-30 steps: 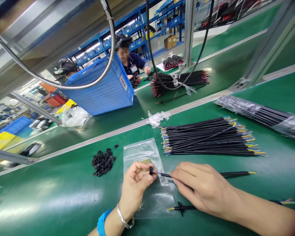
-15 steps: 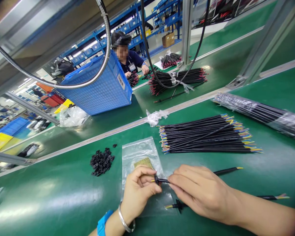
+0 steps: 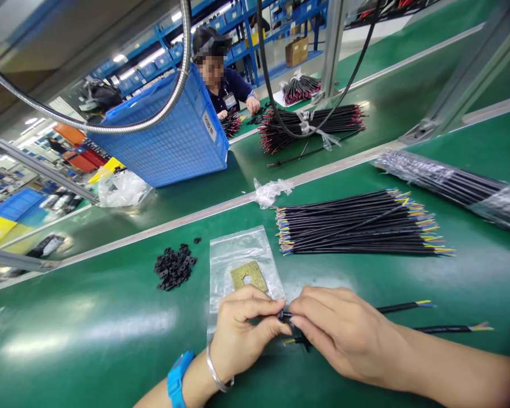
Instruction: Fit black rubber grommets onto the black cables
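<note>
My left hand (image 3: 240,334) pinches a small black clip (image 3: 284,315) at the end of a black cable (image 3: 402,307). My right hand (image 3: 344,331) grips that same cable just right of the clip, fingertips nearly touching the left ones. A second black cable (image 3: 446,328) with a clip fitted lies on the green belt (image 3: 89,340) partly under my right hand. Both hands hover over a clear plastic bag (image 3: 238,255) holding a yellowish square plate (image 3: 249,276). Left of the bag lies a pile of loose black clips (image 3: 174,267).
A stack of black cables (image 3: 361,224) with coloured wire ends lies beyond my hands, a wrapped cable bundle (image 3: 450,187) to the right. A blue mesh crate (image 3: 170,139) stands on the far lane. Another person (image 3: 225,85) works there among red-tipped cables (image 3: 310,124).
The clip has slid along the cable end and both hands have closed together over it. The camera view has tilted, so the plate in the bag now shows fully.
</note>
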`<action>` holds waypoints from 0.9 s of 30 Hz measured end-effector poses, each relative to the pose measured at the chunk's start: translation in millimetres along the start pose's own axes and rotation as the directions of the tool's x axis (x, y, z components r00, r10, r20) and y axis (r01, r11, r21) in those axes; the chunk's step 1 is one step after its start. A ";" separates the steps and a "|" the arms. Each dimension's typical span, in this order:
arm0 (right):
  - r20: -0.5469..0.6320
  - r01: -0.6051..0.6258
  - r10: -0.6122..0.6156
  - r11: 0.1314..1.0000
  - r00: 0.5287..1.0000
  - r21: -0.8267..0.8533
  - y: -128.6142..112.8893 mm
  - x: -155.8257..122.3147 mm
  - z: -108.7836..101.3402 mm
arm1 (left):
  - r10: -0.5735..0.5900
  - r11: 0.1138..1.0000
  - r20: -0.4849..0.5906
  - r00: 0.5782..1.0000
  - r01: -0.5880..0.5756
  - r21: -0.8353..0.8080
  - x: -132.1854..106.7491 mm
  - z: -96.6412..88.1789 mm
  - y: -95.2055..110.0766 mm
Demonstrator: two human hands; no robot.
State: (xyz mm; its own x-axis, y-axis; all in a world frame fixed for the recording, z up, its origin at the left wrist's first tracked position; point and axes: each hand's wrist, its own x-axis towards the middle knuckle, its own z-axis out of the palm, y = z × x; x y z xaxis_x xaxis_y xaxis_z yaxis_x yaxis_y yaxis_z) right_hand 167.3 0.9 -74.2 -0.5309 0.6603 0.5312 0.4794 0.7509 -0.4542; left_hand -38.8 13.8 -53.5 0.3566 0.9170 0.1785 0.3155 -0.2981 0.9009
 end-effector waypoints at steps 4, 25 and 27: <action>0.031 -0.041 0.039 0.997 0.999 0.061 -1.1 1.2 -0.5 | 0.020 1.000 0.016 1.000 -0.020 -0.001 -1.5 4.4 -1.5; 0.553 -0.211 0.251 0.968 0.794 -0.137 14.7 0.2 -20.1 | 0.038 0.756 -0.079 0.996 0.023 0.655 28.4 -88.0 -36.8; 0.553 -0.195 0.240 0.971 0.798 -0.141 13.6 0.2 -20.3 | 0.023 0.605 -0.122 0.992 0.083 0.792 32.5 -107.6 -52.2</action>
State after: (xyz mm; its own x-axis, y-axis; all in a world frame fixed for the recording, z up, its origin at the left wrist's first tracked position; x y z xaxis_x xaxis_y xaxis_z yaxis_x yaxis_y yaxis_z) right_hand 187.8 11.0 -65.7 -0.6950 0.7144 -0.0812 0.6670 0.5985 -0.4438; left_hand -138.2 87.7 -52.1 0.2537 0.9354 0.2462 0.9170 -0.3135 0.2464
